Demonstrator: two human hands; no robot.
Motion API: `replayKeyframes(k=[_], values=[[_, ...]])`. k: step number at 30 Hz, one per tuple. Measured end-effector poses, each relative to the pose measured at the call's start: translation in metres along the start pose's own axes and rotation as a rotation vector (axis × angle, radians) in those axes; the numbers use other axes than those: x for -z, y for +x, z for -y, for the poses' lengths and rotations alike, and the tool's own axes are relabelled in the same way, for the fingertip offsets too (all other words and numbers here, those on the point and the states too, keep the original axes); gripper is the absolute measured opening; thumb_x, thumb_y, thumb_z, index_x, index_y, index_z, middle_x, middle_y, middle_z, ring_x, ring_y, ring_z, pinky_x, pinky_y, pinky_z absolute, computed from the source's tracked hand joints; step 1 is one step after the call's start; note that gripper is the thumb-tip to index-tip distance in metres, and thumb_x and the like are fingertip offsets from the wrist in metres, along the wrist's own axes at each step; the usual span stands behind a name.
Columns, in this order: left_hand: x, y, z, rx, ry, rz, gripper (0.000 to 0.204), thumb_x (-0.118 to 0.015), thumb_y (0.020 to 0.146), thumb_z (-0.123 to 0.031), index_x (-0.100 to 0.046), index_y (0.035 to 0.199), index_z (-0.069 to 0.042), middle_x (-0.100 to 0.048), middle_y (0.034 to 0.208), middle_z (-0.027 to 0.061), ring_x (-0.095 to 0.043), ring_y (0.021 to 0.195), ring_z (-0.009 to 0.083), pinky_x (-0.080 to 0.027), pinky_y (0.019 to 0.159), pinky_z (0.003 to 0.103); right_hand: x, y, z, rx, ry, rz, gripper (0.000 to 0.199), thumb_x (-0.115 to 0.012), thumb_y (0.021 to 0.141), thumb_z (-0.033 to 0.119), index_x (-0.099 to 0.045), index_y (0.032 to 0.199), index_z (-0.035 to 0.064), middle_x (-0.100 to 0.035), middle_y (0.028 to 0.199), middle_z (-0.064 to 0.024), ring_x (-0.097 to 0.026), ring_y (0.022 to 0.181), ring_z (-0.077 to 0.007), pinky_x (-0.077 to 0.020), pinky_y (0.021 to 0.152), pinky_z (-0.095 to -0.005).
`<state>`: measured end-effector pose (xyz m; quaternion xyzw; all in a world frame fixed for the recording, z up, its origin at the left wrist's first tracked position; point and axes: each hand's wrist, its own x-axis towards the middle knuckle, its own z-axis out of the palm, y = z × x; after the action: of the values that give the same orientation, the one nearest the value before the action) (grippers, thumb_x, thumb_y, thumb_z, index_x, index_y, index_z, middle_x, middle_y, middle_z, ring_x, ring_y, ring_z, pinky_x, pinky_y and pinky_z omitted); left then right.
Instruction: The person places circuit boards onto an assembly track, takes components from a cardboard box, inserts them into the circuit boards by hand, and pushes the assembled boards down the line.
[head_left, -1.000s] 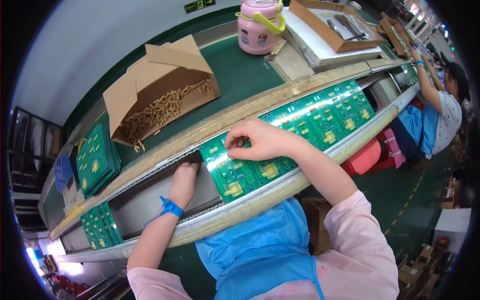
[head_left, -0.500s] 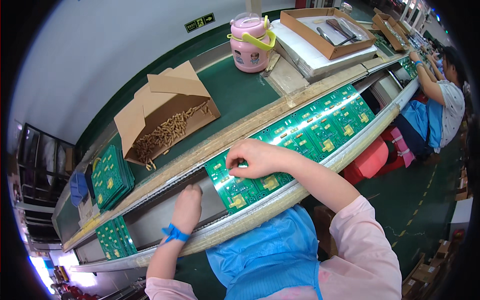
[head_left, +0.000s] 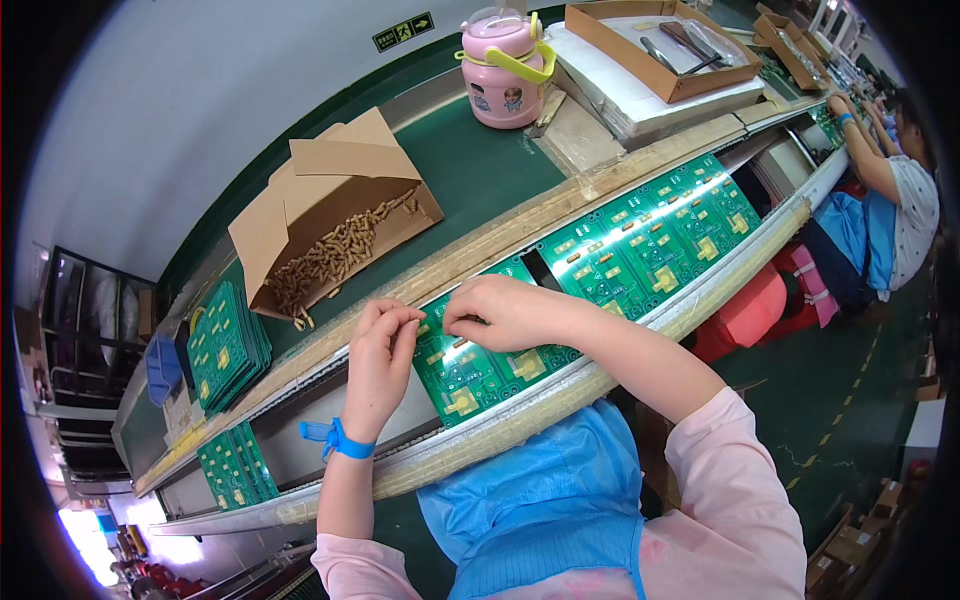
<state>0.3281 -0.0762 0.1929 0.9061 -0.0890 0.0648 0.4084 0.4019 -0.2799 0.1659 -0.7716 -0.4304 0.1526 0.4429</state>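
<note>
My right hand [head_left: 505, 314] is over the left end of a green circuit board [head_left: 470, 375] on the rail line, its fingers curled in a pinch. Beside it, my left hand [head_left: 380, 360] is raised at the board's left edge, thumb and fingertips pressed together. Whatever either hand pinches is too small or hidden to make out. The board carries yellow blocks and small tan parts. Behind the hands, an open cardboard box [head_left: 345, 170] holds a heap of small tan cylindrical parts [head_left: 345, 255].
More circuit boards [head_left: 650, 230] lie farther right along the rails. Stacked boards [head_left: 225, 350] stand left of the box, and other boards [head_left: 235, 468] lean on the line's left end. A pink jug [head_left: 500, 75] and a tray of tools [head_left: 665, 50] are behind. At far right sits a co-worker [head_left: 880, 190].
My left hand has risen to the board's edge beside my right hand. The near board has shifted slightly left, and a dark gap now separates it from the boards on its right.
</note>
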Motion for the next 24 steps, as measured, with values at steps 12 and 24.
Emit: replayKeyframes(k=[12, 24], values=[[-0.005, -0.008, 0.019, 0.068, -0.09, 0.056, 0.012, -0.065, 0.087, 0.0, -0.07, 0.097, 0.001, -0.068, 0.09, 0.0113, -0.066, 0.083, 0.0207, -0.051, 0.072, 0.029, 0.008, 0.001, 0.004, -0.058, 0.041, 0.025, 0.02, -0.06, 0.089, 0.016, -0.07, 0.097, 0.0011, -0.07, 0.091, -0.0158, -0.067, 0.085, -0.0314, -0.0522, 0.075, -0.0391], [-0.003, -0.01, 0.022, 0.024, -0.047, 0.083, 0.012, -0.064, 0.087, -0.001, -0.07, 0.097, 0.0, -0.066, 0.09, 0.0147, -0.066, 0.083, 0.0306, -0.052, 0.074, 0.036, 0.011, -0.002, 0.007, -0.102, 0.027, 0.063, 0.016, -0.063, 0.089, 0.015, -0.07, 0.096, 0.002, -0.069, 0.091, -0.0115, -0.065, 0.089, -0.0261, -0.0513, 0.077, -0.0354]])
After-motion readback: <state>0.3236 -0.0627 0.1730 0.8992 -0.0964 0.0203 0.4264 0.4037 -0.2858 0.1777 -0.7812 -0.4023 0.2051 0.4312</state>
